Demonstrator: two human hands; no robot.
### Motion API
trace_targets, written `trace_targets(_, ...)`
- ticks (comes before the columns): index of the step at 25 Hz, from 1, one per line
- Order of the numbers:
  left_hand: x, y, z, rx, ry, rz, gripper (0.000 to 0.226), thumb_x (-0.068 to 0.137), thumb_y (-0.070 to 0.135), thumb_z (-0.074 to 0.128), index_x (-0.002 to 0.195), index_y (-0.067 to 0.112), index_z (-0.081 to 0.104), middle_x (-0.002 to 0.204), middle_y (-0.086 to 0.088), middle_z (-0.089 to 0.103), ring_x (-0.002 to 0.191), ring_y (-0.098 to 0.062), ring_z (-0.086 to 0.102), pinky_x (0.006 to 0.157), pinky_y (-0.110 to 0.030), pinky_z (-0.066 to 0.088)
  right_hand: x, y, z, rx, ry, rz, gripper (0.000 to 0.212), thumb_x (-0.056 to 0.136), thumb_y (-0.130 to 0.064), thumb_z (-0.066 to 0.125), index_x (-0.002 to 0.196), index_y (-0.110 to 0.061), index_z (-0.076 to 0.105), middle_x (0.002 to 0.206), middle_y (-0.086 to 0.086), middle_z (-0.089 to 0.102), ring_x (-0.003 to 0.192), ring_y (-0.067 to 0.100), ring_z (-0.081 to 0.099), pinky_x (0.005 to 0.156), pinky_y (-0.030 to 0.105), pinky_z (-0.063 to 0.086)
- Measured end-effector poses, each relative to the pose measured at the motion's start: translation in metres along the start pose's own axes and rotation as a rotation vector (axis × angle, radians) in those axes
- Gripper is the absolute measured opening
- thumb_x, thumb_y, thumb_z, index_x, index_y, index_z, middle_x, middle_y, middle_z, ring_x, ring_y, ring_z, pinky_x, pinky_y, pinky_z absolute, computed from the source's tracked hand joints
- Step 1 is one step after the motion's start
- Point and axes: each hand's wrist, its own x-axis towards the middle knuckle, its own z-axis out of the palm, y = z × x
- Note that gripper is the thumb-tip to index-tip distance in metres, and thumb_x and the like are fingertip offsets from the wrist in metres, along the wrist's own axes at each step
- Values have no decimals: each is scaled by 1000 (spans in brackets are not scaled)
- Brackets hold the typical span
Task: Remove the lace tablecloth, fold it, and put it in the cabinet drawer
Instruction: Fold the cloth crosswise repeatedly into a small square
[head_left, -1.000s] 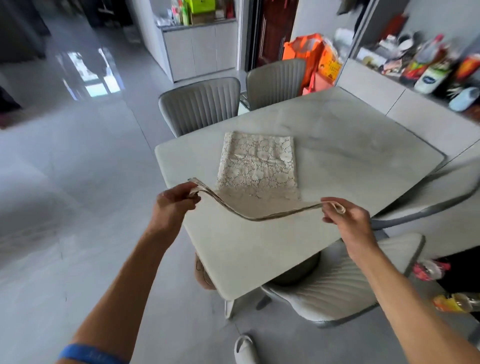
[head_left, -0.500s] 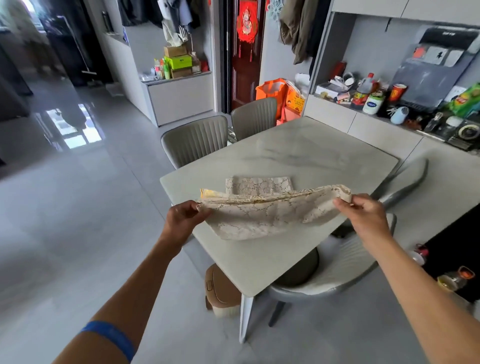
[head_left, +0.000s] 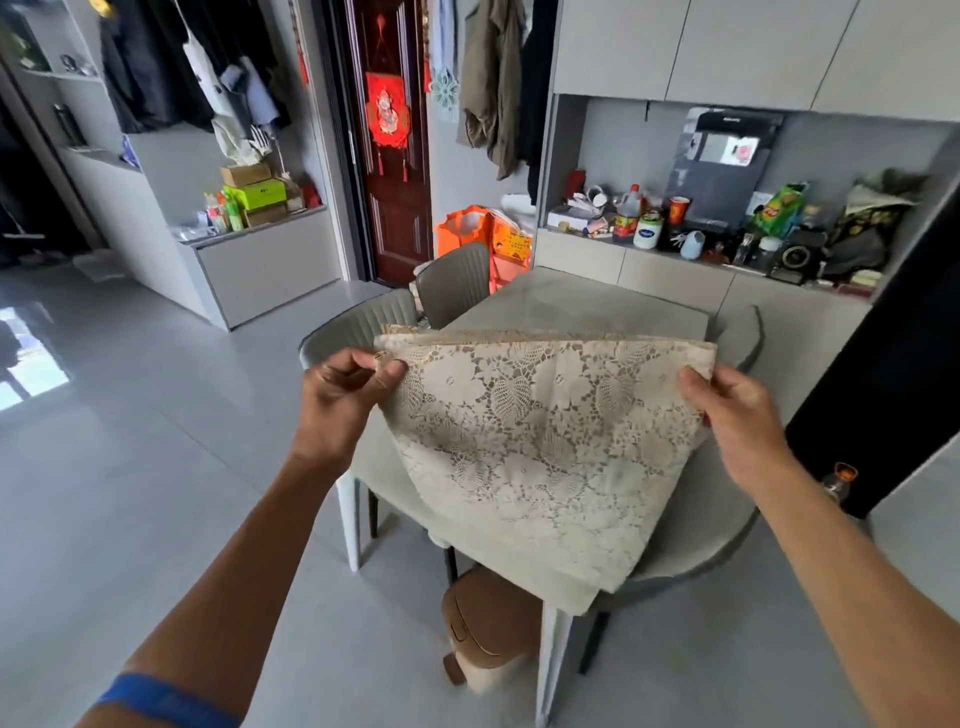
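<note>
Both hands, left hand (head_left: 343, 400) and right hand (head_left: 737, 415), pinch lace tablecloth (head_left: 535, 441); labels perhaps unreadable.

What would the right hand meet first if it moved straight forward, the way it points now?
Probably the chair back just beyond the right hand, which grips the lace tablecloth; depth is unclear, and the cabinet stands farther behind.

We can read no text with any certainty here. The white jar (head_left: 648, 232) on the cabinet counter carries a blue oval label, the red cup (head_left: 678, 209) a yellow mark, the green snack bag (head_left: 778, 207) a red logo, and the red hanging (head_left: 387, 110) on the door a figure, all too blurred to make out.
</note>
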Motion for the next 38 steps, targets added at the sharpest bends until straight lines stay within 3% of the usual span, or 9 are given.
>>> trace_targets(7,38,89,-78,-48,-192,119,24,84,1,71,73,20,61,67,6,61,67,-18,52,58,-24,49,-109,-94,87,132,210,-110,26,81,-33,69,103,-19,70,99,-1,77,99,17,71,83,29,60)
trace_targets(11,15,140,-90,-140,-294,179,22,80,3,73,72,23,68,71,10,67,68,-8,61,68,-22,55,-171,-144,106,96,268,-184,18,82,-36,69,96,-26,73,100,-2,75,103,21,68,92,36,56)
trace_targets(18,-61,207,-131,-21,-337,223,11,76,27,80,75,22,70,67,6,69,59,-10,60,57,-22,54,-273,-181,124,122,318,-192,19,79,-42,70,91,-28,73,102,4,74,103,23,68,97,45,52)
trace_targets(23,-116,186,-174,-18,-350,34,28,76,21,76,61,20,53,65,-6,50,65,-15,49,64,-23,48,-321,-176,149,200,231,-116,20,84,-36,64,98,-24,71,98,0,76,97,21,71,74,31,60)
trace_targets(26,-150,157,-198,-17,-306,-56,44,82,8,72,58,23,39,65,-7,36,64,-16,41,63,-28,43,-341,-172,165,157,201,-82,21,86,-34,64,101,-22,71,102,1,76,100,20,71,79,32,61)
trace_targets(29,-168,131,-216,-40,-285,-107,40,86,-2,66,58,20,48,55,10,49,55,-6,54,53,-20,51,-352,-165,179,53,239,-73,12,91,-31,64,96,-25,73,99,1,77,97,21,72,81,35,61)
trace_targets(33,-163,122,-230,-29,-300,-131,36,83,-5,70,60,12,48,55,11,48,54,-5,54,53,-18,52,-366,-146,193,-12,339,-43,9,94,-28,64,94,-23,71,94,1,76,91,21,73,76,36,62)
trace_targets(36,-150,130,-236,-10,-295,-142,23,79,-8,71,71,-7,49,66,-4,44,69,-17,48,70,-26,53,-375,-134,205,-30,416,-6,7,93,-26,64,91,-27,71,89,-3,77,86,16,74,70,31,62)
trace_targets(38,-137,135,-245,1,-419,-214,15,81,-10,68,93,-6,61,78,-16,43,81,-26,46,81,-30,56,-383,-124,213,-33,445,6,7,93,-25,65,90,-28,71,85,-6,78,81,12,74,64,26,60)
